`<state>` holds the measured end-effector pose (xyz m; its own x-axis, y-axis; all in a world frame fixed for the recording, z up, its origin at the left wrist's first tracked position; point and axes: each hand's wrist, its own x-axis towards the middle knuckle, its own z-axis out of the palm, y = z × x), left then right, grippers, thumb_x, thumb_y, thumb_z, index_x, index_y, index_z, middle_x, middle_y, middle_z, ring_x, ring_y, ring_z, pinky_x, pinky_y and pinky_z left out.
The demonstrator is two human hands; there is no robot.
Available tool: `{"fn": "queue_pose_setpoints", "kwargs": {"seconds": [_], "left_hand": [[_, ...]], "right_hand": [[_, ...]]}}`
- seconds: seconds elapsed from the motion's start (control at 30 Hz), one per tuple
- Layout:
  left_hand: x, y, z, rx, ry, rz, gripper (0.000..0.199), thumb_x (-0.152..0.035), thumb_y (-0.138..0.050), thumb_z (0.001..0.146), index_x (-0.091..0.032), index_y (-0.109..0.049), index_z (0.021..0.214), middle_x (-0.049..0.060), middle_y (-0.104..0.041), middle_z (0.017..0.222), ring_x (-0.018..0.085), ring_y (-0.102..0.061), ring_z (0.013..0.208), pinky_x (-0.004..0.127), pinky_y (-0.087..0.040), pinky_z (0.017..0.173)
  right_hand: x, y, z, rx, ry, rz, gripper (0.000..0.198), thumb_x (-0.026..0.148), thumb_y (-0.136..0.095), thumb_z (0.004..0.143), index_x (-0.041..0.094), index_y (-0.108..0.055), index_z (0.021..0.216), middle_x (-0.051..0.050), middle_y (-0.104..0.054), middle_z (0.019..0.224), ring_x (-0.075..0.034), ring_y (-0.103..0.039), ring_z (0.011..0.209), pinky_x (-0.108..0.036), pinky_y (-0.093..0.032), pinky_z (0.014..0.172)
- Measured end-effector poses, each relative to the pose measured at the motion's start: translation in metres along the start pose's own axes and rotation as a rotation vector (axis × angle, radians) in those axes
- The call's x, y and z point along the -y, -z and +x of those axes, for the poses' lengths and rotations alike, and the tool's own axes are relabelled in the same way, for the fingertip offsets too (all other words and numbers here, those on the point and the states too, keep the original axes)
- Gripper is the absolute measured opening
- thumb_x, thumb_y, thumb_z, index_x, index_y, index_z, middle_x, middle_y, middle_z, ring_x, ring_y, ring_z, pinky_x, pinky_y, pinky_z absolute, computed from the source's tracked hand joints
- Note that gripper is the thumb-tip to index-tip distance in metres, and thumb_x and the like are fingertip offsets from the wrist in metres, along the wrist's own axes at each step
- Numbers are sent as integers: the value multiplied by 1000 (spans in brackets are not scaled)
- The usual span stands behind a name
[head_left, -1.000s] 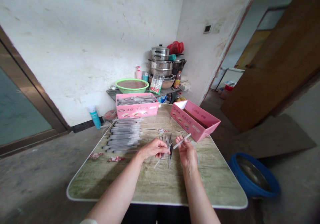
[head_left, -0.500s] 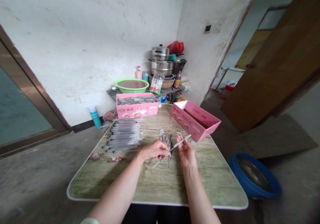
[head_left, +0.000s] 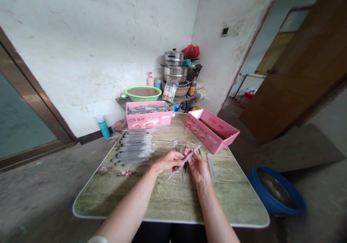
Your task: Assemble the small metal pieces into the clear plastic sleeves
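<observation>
Over the middle of the table, a slim, pale grey pen-like stick (head_left: 192, 153) slants up to the right. My left hand (head_left: 170, 160) pinches it toward its lower end. The curled fingers of my right hand (head_left: 198, 166) close around its upper part, palm turned up. Beneath and between the hands lie several dark and grey loose sticks (head_left: 184, 176), partly hidden by the fingers. Just right of my right hand are clear, thin strips (head_left: 211, 165). On the left, a row of similar sticks (head_left: 135, 147) with dark ends lies side by side.
A pink box (head_left: 149, 120) full of grey sticks stands at the table's back left. Another pink box (head_left: 208, 131) sits angled at the back right. Behind are a green basin (head_left: 143, 97) and stacked pots (head_left: 175, 69). A blue tub (head_left: 294, 199) stands right of the table.
My right hand has moved left, closer to my left hand, and its fingers have curled in around the stick. The clear strips on the right are now more exposed.
</observation>
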<state>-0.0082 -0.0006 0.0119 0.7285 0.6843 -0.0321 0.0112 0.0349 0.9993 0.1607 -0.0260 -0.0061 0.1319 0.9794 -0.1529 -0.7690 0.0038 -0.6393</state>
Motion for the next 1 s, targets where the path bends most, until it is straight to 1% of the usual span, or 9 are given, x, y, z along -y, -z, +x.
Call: {"fn": "queue_pose_setpoints", "kwargs": {"seconds": [0.13, 0.27, 0.4, 0.47, 0.6, 0.67, 0.73, 0.87, 1.0], "left_hand": [[-5, -3, 0, 19, -6, -58, 33, -39, -68, 76, -10, -65, 93, 0, -60, 61, 8, -49, 47, 19, -37, 46], [-7, -4, 0, 33, 57, -150, 26, -29, -66, 74, -12, -63, 93, 0, -61, 60, 7, -48, 43, 17, -35, 42], [-5, -5, 1, 51, 104, -251, 21, -26, -66, 73, -12, -63, 89, 2, -64, 59, 9, -51, 42, 17, -36, 39], [-2, -3, 3, -17, 87, -367, 20, -26, -67, 74, -11, -64, 87, 4, -65, 61, 10, -55, 44, 17, -39, 40], [2, 9, 7, -291, 32, -743, 11, -16, -65, 79, -8, -66, 86, 6, -68, 67, 11, -63, 56, 16, -48, 48], [2, 15, 7, -395, 57, -894, 8, -11, -59, 83, -6, -66, 85, 7, -69, 69, 10, -65, 58, 15, -51, 52], [1, 20, 6, -449, 85, -987, 13, -10, -54, 87, -6, -65, 83, 9, -70, 70, 10, -65, 57, 16, -53, 53], [-1, 23, 5, -519, 69, -1106, 17, -9, -50, 90, -6, -64, 80, 9, -69, 70, 11, -66, 58, 16, -55, 54], [-3, 25, 5, -497, 62, -1234, 20, -11, -49, 92, -5, -64, 80, 9, -67, 71, 7, -61, 54, 11, -49, 47]], "right_hand": [[-2, -4, -2, 60, -12, -24, 12, 22, -71, 73, 16, -69, 83, -9, -73, 94, -20, -69, 91, -27, -58, 70], [-5, -11, -6, 91, 43, -109, 14, 25, -73, 73, 16, -68, 82, -7, -72, 88, -18, -68, 81, -23, -53, 61], [-10, -16, -7, 48, 148, -263, 22, 32, -75, 70, 16, -66, 81, -6, -72, 83, -17, -67, 72, -27, -52, 64], [-10, -14, -7, -28, 280, -380, 27, 36, -73, 71, 16, -65, 87, -5, -71, 83, -18, -66, 71, -29, -51, 66], [-4, -4, -8, -186, 505, -824, 36, 43, -61, 79, 12, -68, 95, -3, -67, 67, -14, -56, 51, -25, -43, 51], [0, -1, -9, -209, 533, -1048, 35, 43, -56, 80, 11, -70, 86, -2, -62, 55, -15, -52, 46, -25, -38, 48], [3, 0, -10, -215, 537, -1187, 35, 42, -53, 80, 12, -71, 79, -3, -62, 52, -17, -54, 48, -26, -38, 50], [3, 0, -11, -186, 520, -1368, 32, 37, -51, 78, 14, -73, 79, -7, -70, 64, -22, -62, 59, -28, -41, 56], [2, -1, -14, -134, 502, -1544, 25, 32, -54, 77, 20, -76, 80, -7, -72, 71, -24, -65, 68, -29, -41, 60]]}}
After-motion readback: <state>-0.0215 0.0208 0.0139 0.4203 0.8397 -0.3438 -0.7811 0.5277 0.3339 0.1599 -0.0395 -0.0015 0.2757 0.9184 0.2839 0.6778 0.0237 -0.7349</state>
